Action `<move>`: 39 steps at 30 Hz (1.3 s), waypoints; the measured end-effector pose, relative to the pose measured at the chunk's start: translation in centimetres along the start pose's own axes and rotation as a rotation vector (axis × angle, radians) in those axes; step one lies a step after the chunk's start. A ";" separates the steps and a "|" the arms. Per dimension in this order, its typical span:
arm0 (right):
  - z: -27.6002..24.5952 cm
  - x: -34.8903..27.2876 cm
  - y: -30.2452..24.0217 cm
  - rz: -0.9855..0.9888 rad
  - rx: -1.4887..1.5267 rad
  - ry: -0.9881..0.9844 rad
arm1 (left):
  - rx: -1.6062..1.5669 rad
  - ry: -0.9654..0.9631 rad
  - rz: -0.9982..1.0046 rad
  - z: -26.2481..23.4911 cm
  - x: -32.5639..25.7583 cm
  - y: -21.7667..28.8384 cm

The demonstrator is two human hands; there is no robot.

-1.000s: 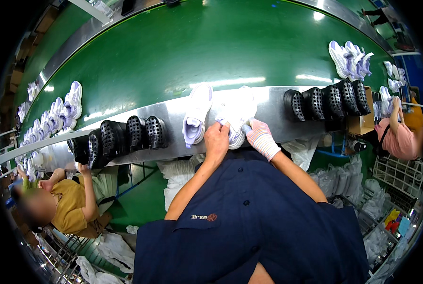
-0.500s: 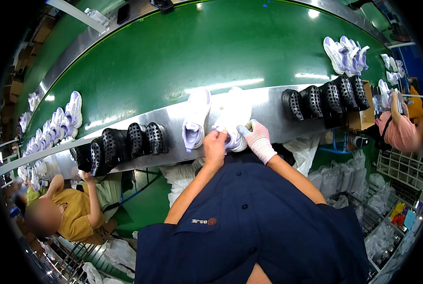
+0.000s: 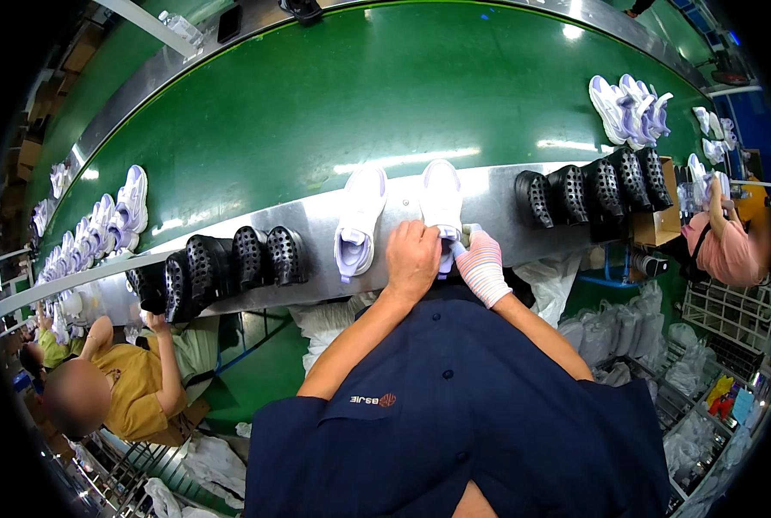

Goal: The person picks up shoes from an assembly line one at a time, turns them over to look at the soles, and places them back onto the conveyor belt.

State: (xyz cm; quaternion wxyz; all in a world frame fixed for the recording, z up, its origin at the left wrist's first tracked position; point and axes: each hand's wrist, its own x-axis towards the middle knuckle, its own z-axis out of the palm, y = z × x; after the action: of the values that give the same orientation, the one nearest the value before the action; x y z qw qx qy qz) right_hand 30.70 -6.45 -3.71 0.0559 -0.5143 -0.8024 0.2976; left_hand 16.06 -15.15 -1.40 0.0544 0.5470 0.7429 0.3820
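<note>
A white sneaker with lilac trim (image 3: 442, 197) lies on the metal ledge, toe pointing away from me. Curled fingers of my bare left hand (image 3: 412, 259) grip its collar at the left side, partly covering the opening. My right hand (image 3: 484, 268), in a striped glove with bare-looking grey fingertips, closes on the collar from the right. Between the hands the lilac lining shows in part; the heel is mostly hidden. Left of it, untouched, stands a matching sneaker (image 3: 365, 207), its lilac opening toward me.
Black perforated shoe-shaped moulds stand in rows on the ledge (image 3: 316, 207), left (image 3: 249, 255) and right (image 3: 567, 187). Beyond runs a green conveyor belt (image 3: 316, 104) with sneakers at left (image 3: 132, 207) and right (image 3: 608, 108). Co-workers sit at left (image 3: 144, 380) and right (image 3: 726, 246).
The held sneaker has turned straighter, roughly parallel with the other one. My left hand has moved right and forward, from its heel area to the collar. My right hand has shifted slightly.
</note>
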 end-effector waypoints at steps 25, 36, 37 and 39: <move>-1.9 -0.4 -12.7 -0.117 -0.296 -0.379 | 0.185 0.021 -0.191 -7.6 -4.0 -6.5; 5.2 1.8 -12.0 -0.110 -0.284 -0.366 | 0.146 0.192 -0.223 -5.3 -5.7 -6.5; 5.1 1.9 -12.2 -0.079 -0.288 -0.371 | 0.126 0.191 -0.225 -5.5 -5.5 -6.1; 4.4 1.9 -11.0 -0.108 -0.235 -0.366 | 0.082 0.189 -0.228 -5.7 -4.9 -5.2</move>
State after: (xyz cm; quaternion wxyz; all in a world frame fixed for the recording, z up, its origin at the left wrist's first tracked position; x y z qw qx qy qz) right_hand 19.32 -9.90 -1.83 -0.1350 -0.4111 -0.8546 0.2871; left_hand 11.19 -22.83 -2.30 0.0046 0.4227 0.8169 0.3924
